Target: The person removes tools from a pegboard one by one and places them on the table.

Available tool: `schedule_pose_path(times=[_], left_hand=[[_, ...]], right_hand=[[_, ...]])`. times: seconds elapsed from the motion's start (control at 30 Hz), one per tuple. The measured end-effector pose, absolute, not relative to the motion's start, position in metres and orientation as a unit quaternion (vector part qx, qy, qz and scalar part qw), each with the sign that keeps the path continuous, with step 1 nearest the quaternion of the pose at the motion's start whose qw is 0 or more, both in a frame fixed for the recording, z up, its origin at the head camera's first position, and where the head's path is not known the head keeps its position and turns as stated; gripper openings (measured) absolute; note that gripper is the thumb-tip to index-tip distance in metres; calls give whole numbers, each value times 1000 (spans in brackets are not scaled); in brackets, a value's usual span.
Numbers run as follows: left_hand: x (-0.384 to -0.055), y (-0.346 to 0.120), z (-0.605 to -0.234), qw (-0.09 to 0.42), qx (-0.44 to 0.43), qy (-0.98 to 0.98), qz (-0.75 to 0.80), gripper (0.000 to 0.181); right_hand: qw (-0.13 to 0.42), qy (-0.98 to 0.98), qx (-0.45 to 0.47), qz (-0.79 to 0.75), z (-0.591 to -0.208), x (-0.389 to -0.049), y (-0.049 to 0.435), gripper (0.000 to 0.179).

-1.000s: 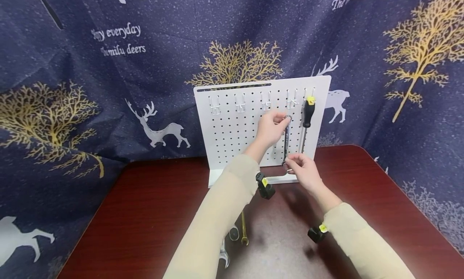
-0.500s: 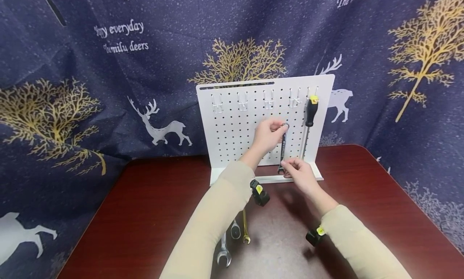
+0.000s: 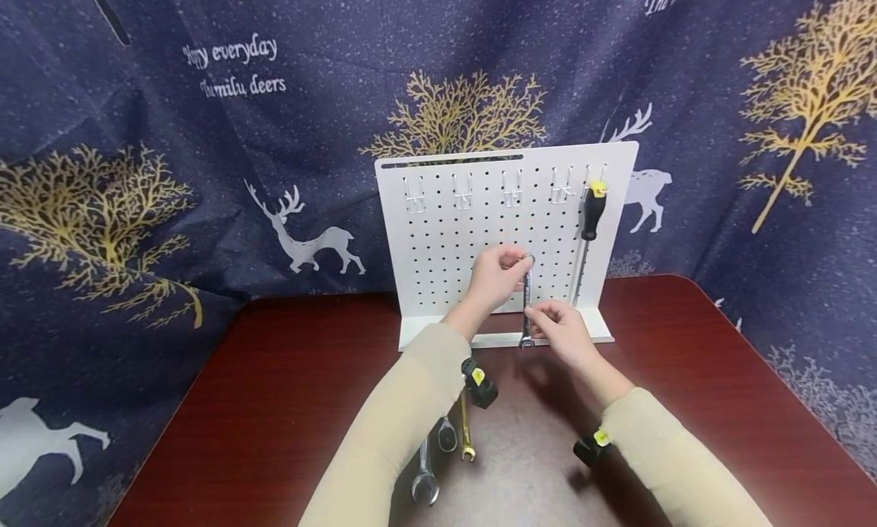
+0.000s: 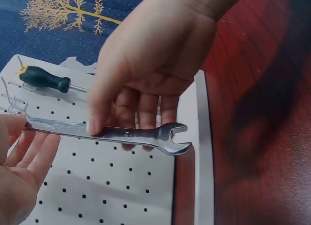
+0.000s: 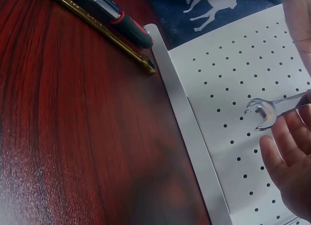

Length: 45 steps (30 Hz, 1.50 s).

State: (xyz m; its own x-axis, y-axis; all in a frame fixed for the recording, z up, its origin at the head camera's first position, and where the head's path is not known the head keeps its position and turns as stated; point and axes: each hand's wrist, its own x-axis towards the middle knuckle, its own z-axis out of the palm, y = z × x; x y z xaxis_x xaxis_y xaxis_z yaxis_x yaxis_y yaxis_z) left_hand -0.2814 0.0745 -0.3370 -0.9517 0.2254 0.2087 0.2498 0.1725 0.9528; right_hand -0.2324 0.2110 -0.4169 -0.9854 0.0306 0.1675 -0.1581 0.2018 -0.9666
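Observation:
A silver combination wrench [image 3: 527, 295] hangs nearly upright in front of the white pegboard [image 3: 452, 260], held by both hands. My left hand [image 3: 495, 277] pinches its upper ring end. Lower on the shaft, my right hand [image 3: 560, 330] pinches it with thumb and fingers. The wrench's open end [image 4: 175, 140] sticks out past the right hand in the left wrist view, with "12" stamped on the shaft beside it. In the right wrist view, the right hand's fingers [image 5: 291, 145] curl under the shaft near the open end.
A black-and-yellow screwdriver [image 3: 593, 211] hangs on the rightmost hook; several white hooks [image 3: 512, 188] run left of it. On the red-brown table [image 3: 294, 405] lie a silver wrench [image 3: 425, 477], a ratchet [image 3: 447, 437] and a gold wrench [image 3: 467, 435], partly behind the left arm.
Both hands have brought the wrench down and slightly left across the board. The right hand, earlier at the wrench's lower end, now grips higher on the shaft, leaving the open end exposed.

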Motion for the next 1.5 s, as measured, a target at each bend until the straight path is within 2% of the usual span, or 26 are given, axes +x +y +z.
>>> schedule_pose_path(times=[0.53,1.03,1.5], left_hand=[[-271,55,-367,-21,-132,-770,-624,20],[-262,32,-387,-59,-123,-768,-625,24],[-258,18,-405,-57,-144,-791,-592,25]], right_hand=[[32,-757,46,651,-428,-228,195,22],[-17,-773,56,632,-440,-218,181,28],[-55,-760,69,644,-450,-213,174,29]])
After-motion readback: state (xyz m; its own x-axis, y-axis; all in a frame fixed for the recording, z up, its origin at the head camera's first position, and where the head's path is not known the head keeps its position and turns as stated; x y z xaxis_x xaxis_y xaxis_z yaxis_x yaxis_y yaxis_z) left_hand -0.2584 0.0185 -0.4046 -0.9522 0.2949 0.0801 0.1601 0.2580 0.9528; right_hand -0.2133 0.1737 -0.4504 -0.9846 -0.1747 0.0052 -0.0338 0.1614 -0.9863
